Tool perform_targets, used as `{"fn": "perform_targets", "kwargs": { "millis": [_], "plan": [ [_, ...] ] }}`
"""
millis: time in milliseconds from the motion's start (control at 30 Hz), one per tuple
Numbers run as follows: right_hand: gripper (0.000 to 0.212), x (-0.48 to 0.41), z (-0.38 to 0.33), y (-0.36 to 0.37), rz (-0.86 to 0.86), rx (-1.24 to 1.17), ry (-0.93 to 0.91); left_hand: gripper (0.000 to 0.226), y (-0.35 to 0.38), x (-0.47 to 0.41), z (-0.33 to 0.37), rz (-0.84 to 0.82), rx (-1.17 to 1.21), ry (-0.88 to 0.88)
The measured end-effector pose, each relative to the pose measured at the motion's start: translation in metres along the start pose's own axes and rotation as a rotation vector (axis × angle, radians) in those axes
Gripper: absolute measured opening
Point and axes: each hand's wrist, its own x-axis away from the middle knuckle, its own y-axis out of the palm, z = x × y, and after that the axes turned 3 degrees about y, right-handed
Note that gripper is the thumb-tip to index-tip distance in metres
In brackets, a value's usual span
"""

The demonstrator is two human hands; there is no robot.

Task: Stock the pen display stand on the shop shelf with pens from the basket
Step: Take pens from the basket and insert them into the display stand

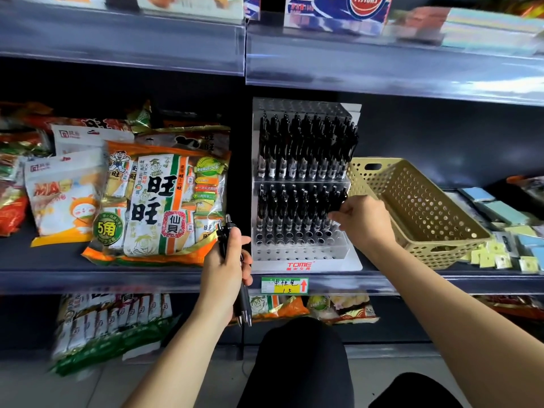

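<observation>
1. Left hand [226,260]: grip closed round a bundle of black retractable pens [243,304], upright with tips down, just left of the stand. Judged to be reserve stock, kept near for the other hand to draw from.
2. Right hand [363,220]: grip pinches one black pen [338,201] at the right end of the lower tier of the white perforated plastic pen display stand [306,259] on the shop shelf [117,279]. It is probably being seated in a hole.
3. Upper tier full; lower tier's front holes unfilled.
4. Tan perforated plastic basket [421,207] sits close against the stand's right side; no pens visible inside.
5. Surroundings: orange-and-white snack bags [164,201] to the left, pastel note pads [500,207] to the right. Standing pens crowd the right hand's entry, and the basket rim flanks its wrist.
</observation>
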Motion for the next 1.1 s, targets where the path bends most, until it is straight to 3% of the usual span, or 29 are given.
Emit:
{"fn": "perform_targets", "kwargs": {
  "millis": [267,367,467,567,667,800,900,1100],
  "plan": [
    [0.024,-0.001,0.005,0.005,-0.013,0.01,0.021,0.025,0.011,0.001,0.005,-0.017,0.035,-0.017],
    [0.027,0.008,0.007,0.006,0.071,0.055,0.02,0.02,0.016,0.004,0.006,-0.03,0.028,-0.027],
    [0.027,0.029,0.003,0.006,0.118,0.054,-0.106,0.02,0.019,0.007,0.006,-0.045,0.079,-0.063],
    [0.022,0.051,-0.007,0.007,-0.149,-0.083,-0.273,0.02,0.024,0.009,0.008,-0.04,0.174,-0.117],
    [0.02,0.067,-0.019,0.01,-0.38,-0.288,-0.288,0.023,0.029,0.013,0.01,-0.043,0.197,-0.154],
    [0.021,0.072,-0.032,0.013,-0.43,-0.476,-0.225,0.031,0.03,0.019,0.009,-0.106,0.027,-0.139],
    [0.023,0.07,-0.037,0.009,-0.437,-0.636,-0.106,0.036,0.029,0.023,0.009,-0.216,-0.098,-0.001],
    [0.019,0.073,-0.029,0.006,-0.599,-0.934,0.114,0.039,0.029,0.023,0.006,-0.281,-0.135,0.072]
  ]
}}
